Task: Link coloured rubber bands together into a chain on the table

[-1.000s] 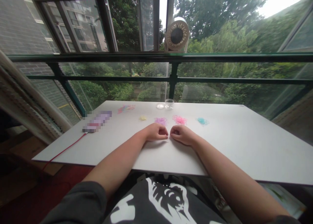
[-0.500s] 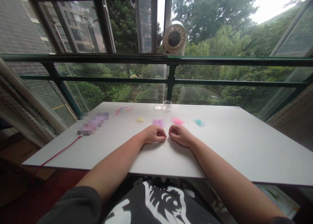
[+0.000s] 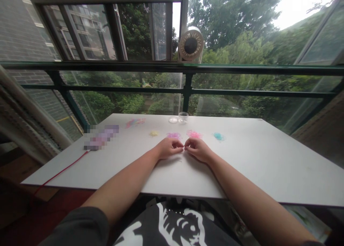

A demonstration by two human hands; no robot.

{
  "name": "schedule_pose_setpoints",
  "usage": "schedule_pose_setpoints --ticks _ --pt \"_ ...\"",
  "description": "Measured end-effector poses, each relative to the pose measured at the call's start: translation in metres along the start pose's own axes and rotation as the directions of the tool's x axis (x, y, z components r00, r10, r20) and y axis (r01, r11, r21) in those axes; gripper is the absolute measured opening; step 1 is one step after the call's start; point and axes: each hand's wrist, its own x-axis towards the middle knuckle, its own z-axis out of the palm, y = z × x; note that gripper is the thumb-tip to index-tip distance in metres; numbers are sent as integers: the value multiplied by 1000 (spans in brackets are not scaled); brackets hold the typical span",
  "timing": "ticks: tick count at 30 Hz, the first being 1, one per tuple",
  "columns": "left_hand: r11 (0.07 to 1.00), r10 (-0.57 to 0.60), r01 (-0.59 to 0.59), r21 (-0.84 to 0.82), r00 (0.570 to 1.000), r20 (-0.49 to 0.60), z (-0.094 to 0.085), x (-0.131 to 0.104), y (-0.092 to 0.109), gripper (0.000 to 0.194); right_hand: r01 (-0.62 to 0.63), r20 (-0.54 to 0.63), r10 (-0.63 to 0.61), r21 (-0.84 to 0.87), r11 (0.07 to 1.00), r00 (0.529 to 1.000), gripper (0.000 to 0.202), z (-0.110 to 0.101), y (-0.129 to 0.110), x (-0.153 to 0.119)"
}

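My left hand [image 3: 170, 148] and my right hand [image 3: 198, 149] meet fingertip to fingertip low over the white table [image 3: 255, 160]. The fingers of both are curled in a pinch, and whatever lies between them is too small to make out. Just beyond the hands are a purple pile [image 3: 174, 135] and a pink pile [image 3: 194, 134] of what look like small thin rubber bands. Farther left sits a small yellow pile [image 3: 154, 133], and to the right a teal pile [image 3: 218, 136].
A clear round tub [image 3: 183, 117] and its lid [image 3: 173, 120] stand at the back edge. A mixed-colour pile [image 3: 135, 122] lies back left. At left is a blurred purple object [image 3: 103, 136] with a red cable [image 3: 63, 169]. Behind the table runs a green railing [image 3: 242, 70].
My fingertips have come closer together, and the fingers have loosened slightly from a tighter curl. The piles, tub and lid have stayed in place; the view has shifted a little.
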Motion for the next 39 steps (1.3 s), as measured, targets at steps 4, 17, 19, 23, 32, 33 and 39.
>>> schedule_pose_setpoints --ticks 4,17,19,23,32,33,39 --pt "1000 26 -26 0 1000 -12 3 0 0 33 12 -27 -11 45 999 1000 9 2 -3 1" --pt "999 6 -2 33 994 -107 5 1 0 19 32 -67 -29 45 998 997 6 3 -6 0" --pt "999 7 -4 34 994 -106 5 0 0 18 38 -77 -35 29 999 996 5 2 -4 0" --pt "1000 9 -6 30 995 -99 5 0 -1 17 51 -101 -51 0 999 994 5 1 -2 1" --pt "998 2 3 59 996 -84 4 0 1 17 31 -18 -32 -40 999 999 12 2 -5 0" --pt "998 2 2 60 997 -78 4 0 2 16 28 -15 -29 -43 999 999 12 2 -6 0" --pt "999 9 -6 53 998 -57 5 0 0 14 39 -31 -40 -13 999 999 9 4 -9 1"
